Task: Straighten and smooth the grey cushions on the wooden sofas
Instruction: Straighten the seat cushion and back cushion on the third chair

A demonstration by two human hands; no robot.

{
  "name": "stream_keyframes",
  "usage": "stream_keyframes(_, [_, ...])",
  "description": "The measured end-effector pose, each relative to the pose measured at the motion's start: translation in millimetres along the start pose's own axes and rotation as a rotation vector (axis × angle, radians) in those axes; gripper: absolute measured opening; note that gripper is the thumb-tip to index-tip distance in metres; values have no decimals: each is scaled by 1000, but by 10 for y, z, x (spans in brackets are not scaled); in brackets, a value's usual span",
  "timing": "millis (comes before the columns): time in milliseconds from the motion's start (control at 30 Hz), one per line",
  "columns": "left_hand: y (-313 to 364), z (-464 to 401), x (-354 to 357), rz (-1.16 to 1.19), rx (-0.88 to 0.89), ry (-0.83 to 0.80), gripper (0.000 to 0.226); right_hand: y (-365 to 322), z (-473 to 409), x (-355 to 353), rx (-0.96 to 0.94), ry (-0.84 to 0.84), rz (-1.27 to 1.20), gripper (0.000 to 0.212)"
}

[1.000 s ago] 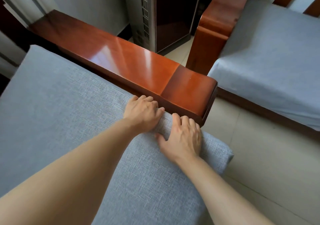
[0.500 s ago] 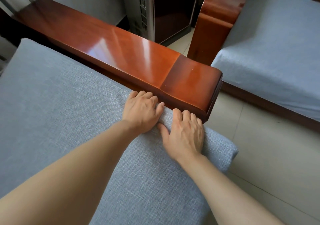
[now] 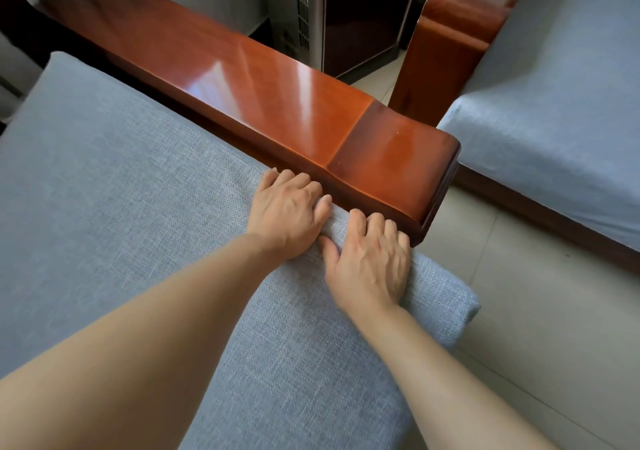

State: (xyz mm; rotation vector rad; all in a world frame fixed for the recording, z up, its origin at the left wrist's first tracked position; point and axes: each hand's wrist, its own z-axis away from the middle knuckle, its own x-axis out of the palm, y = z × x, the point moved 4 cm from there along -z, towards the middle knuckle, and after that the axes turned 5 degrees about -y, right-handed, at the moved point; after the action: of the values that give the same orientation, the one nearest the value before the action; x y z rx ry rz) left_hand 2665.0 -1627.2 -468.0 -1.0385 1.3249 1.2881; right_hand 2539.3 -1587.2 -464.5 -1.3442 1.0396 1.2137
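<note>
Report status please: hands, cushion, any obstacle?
Left hand and right hand both press grey cushion edge beside wooden armrest. Cushion corner overhangs seat front. Nothing in the way.

Domestic living room. Indicators: two polished wooden sofas set at an angle, the near armrest [image 3: 277,103] running from 10 to 3 o'clock, the second sofa's frame [image 3: 446,34] at 1 o'clock. Both carry grey cushions [image 3: 104,190]. Pale tiled floor [image 3: 519,328] at 4 o'clock. A grilled white unit [image 3: 301,10] at 12 o'clock, possibly a floor-standing air conditioner.
</note>
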Motion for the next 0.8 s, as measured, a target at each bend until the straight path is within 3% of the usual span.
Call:
stream_keyframes(167, [72,183,-76,93,-18,-78,64,66,40,-44,-95,-34,-29,58])
stream_keyframes(267, [121,341,-129,97,-29,-159,49,245,112,-100,-186,-77,-58,68])
stream_keyframes(467, [373,612,-200,54,-35,-342,71,945,376,-261,95,-398,-177,67])
stream_keyframes(800, [770,581,-178,56,-230,-359,66,1033,169,-275,-156,-640,-181,66])
